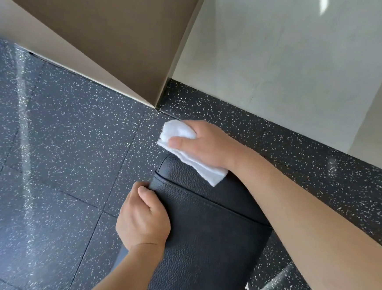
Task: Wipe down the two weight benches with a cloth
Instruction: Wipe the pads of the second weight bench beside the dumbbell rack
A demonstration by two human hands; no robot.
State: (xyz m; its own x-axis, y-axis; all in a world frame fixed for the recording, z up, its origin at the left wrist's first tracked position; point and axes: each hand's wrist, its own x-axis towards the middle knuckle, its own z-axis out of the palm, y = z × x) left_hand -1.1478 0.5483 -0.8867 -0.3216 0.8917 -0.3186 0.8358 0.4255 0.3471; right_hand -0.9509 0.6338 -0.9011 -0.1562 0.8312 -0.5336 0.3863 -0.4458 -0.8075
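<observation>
**Two hands on one bench pad, cloth at the far end**

One black padded weight bench [210, 233] fills the lower middle of my view, running from the bottom edge up toward the wall. Its leather-grain top has a stitched seam crossing it near the far end.

Nearest to me, my left hand [143, 221] sits at the bench's left edge, just short of that seam. Its fingers are curled over the side of the pad and the thumb lies on the top corner, so it grips the edge.

Farther along, my right forearm crosses the pad from the right. My right hand [205, 143] is at the rounded far end of the bench, closed around a white cloth [186, 148]. The thumb presses on top of the bunched part, and a folded flap of cloth trails back under the wrist onto the far edge of the pad.

Beyond the bench lies dark speckled rubber floor [67, 135] in square tiles. Past that stand a brown panel [117, 29] and a pale wall [283, 60], meeting at a corner just behind the cloth.
</observation>
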